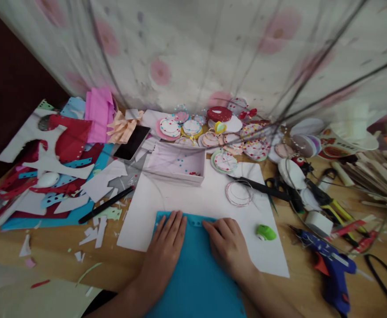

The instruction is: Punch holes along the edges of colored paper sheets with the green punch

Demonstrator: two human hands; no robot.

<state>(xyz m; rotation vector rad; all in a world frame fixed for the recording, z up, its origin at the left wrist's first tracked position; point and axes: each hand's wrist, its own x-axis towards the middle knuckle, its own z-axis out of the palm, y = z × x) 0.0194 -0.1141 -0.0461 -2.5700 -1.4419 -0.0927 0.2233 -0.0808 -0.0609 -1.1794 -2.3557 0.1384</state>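
A blue sheet (pixel 198 274) lies lengthwise in front of me, its far end on a white paper (pixel 187 201). My left hand (pixel 165 240) rests flat on the sheet's left side with its fingers stretched forward. A small blue strip with dark dots (pixel 196 223) shows at the sheet's far edge; I cannot tell if it is a folded edge or a loose piece. At its right end, my right hand (pixel 228 245) is curled with its fingertips pressed on it. Beyond the hands stands an open white box (pixel 176 174) with small blue and red bits inside.
Paper scraps (pixel 51 176) and a black pen (pixel 105 205) lie left, near a phone (pixel 132 142). Decorated paper discs (pixel 191 128) line the back. A thin wire coil (pixel 239 193), a green item (pixel 265 232), pliers (pixel 337 212) and a blue glue gun (pixel 332 260) lie right.
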